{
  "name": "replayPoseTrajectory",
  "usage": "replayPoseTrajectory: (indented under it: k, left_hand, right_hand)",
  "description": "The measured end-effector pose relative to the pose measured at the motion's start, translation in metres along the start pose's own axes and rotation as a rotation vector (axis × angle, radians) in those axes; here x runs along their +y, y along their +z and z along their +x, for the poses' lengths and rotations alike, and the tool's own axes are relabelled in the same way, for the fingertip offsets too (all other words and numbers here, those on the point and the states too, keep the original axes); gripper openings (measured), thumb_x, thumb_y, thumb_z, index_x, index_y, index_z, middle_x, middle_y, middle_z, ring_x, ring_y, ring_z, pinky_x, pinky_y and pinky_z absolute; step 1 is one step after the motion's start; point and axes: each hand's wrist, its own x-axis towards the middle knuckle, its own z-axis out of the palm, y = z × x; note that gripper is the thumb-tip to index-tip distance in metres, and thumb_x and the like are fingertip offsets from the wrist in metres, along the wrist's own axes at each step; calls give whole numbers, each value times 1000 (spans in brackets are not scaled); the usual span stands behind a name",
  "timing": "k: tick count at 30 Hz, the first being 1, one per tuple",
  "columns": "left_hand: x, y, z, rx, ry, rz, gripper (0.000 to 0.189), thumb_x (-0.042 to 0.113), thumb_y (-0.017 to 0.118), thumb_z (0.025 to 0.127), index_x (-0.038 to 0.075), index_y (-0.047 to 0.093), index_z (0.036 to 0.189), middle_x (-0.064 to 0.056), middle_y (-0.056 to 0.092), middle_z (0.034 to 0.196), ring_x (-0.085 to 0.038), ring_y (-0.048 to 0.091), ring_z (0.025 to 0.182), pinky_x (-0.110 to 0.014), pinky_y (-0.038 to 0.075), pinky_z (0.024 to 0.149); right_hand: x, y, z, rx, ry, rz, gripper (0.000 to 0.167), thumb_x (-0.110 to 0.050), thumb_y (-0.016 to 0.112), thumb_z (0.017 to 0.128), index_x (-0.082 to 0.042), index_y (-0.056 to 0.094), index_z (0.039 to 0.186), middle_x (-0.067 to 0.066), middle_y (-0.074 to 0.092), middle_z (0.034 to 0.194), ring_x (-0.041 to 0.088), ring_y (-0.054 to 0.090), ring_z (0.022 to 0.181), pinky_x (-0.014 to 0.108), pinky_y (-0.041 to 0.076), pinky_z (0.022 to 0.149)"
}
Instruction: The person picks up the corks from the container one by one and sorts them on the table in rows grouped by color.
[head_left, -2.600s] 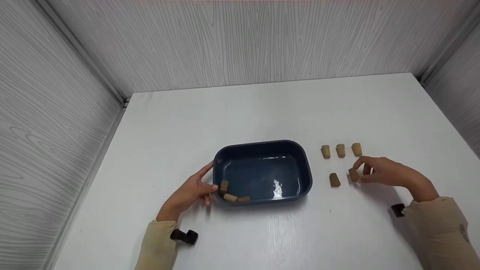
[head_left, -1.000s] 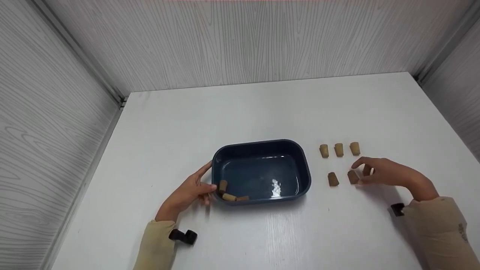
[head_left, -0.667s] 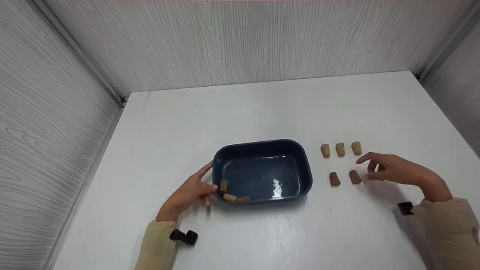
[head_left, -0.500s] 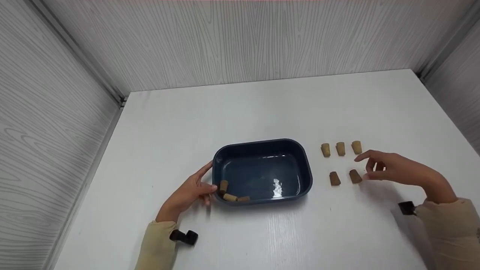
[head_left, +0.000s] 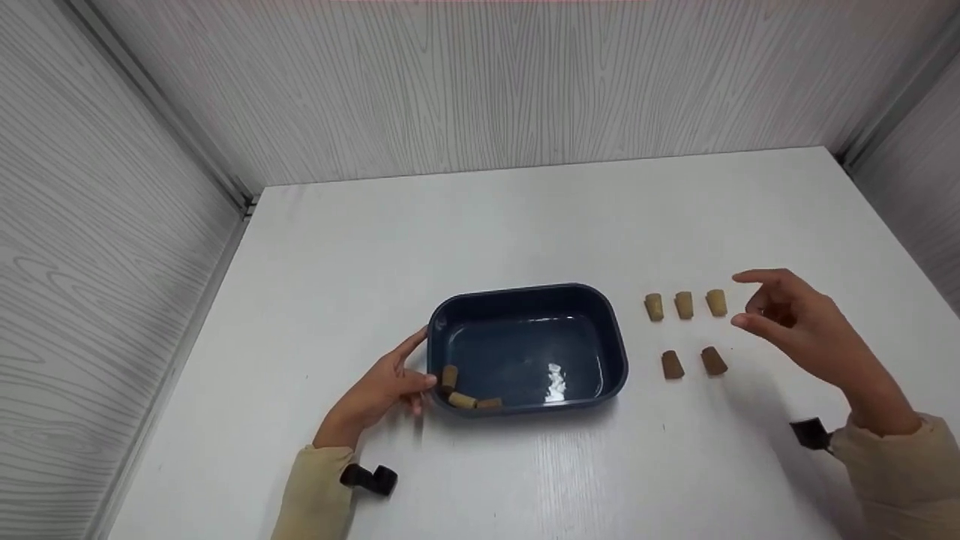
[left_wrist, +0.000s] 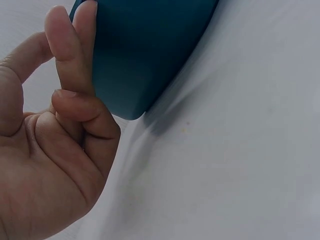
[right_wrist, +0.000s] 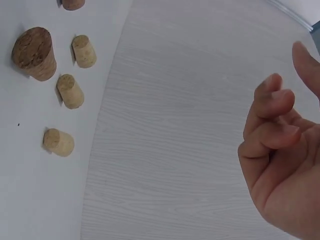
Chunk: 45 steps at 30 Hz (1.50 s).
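My left hand (head_left: 382,390) grips the left end of a dark blue rectangular tray (head_left: 525,409), its thumb over the rim and its other fingers along the outer wall. In the left wrist view, the fingers lie against the tray's side (left_wrist: 130,75). Three corks, one of them pale (head_left: 462,400), lie in the tray's near left corner. To the right of the tray, two brown corks (head_left: 714,361) stand in a near row. Behind them is a row of three pale corks (head_left: 684,304). My right hand (head_left: 802,322) is raised beside these rows, thumb and index finger apart, holding nothing.
The white table (head_left: 480,232) ends at a grey wood-grain wall (head_left: 525,90) at the back, with similar panels at both sides. Each wrist wears a small black device, one of them a black mount (head_left: 369,478) by the left sleeve.
My right hand has let go of the right brown cork and moved up and away, its thumb and index finger spreading. The left hand and tray have stayed in place.
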Motion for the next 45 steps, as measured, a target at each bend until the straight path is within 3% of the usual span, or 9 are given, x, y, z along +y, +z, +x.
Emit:
replayPoseTrajectory:
  k: [6, 10, 16, 21, 27, 36, 45]
  left_hand:
    - [-2, 2, 0, 13, -17, 11, 87, 12, 64, 92, 14, 6, 157, 8, 64, 59, -7, 60, 48, -23, 50, 57]
    - [-2, 3, 1, 16, -20, 17, 88, 14, 65, 91, 15, 6, 157, 9, 63, 56, -7, 60, 48, -23, 51, 58]
    - [-3, 5, 4, 4, -19, 5, 88, 12, 64, 91, 14, 6, 157, 9, 61, 56, -7, 60, 47, -23, 51, 58]
    - [0, 5, 8, 3, -2, 1, 88, 12, 65, 91, 14, 6, 157, 9, 62, 57, -7, 60, 47, -22, 51, 57]
    - [1, 3, 9, -3, 3, 5, 89, 12, 65, 90, 13, 6, 157, 9, 61, 56, -7, 60, 47, -22, 50, 56]
    - [-2, 2, 7, -6, 3, -6, 89, 11, 64, 91, 12, 4, 157, 9, 64, 59, -7, 61, 48, -23, 52, 58]
    - [-4, 1, 4, -12, 10, -31, 90, 8, 64, 91, 8, 2, 156, 9, 64, 59, -6, 60, 48, -22, 52, 56]
  right_hand:
    - [-20, 9, 1, 252, -47, 79, 38, 14, 68, 80, 7, 61, 117, -10, 55, 67, 4, 38, 51, 21, 31, 47]
    - [-33, 15, 7, 312, -134, 85, 32, 13, 68, 80, 9, 62, 112, -12, 54, 68, 3, 38, 50, 18, 32, 48]
    - [-51, 32, 24, 229, -197, 84, 38, 14, 71, 77, 4, 64, 112, -11, 54, 65, 3, 37, 50, 19, 32, 47]
    - [-62, 52, 45, 173, -182, 99, 41, 9, 74, 77, -2, 65, 115, -7, 50, 61, 3, 37, 51, 20, 32, 48]
    - [-74, 80, 66, 96, -120, 27, 37, -8, 76, 82, -7, 65, 117, -7, 49, 63, 5, 39, 54, 18, 34, 51]
    - [-81, 121, 85, -51, -104, -32, 38, -23, 74, 85, -10, 62, 119, -2, 54, 67, 8, 44, 58, 22, 37, 55]
    - [-105, 137, 101, -201, -149, -159, 44, -32, 70, 89, -16, 57, 127, -2, 58, 72, 8, 45, 56, 25, 36, 55]
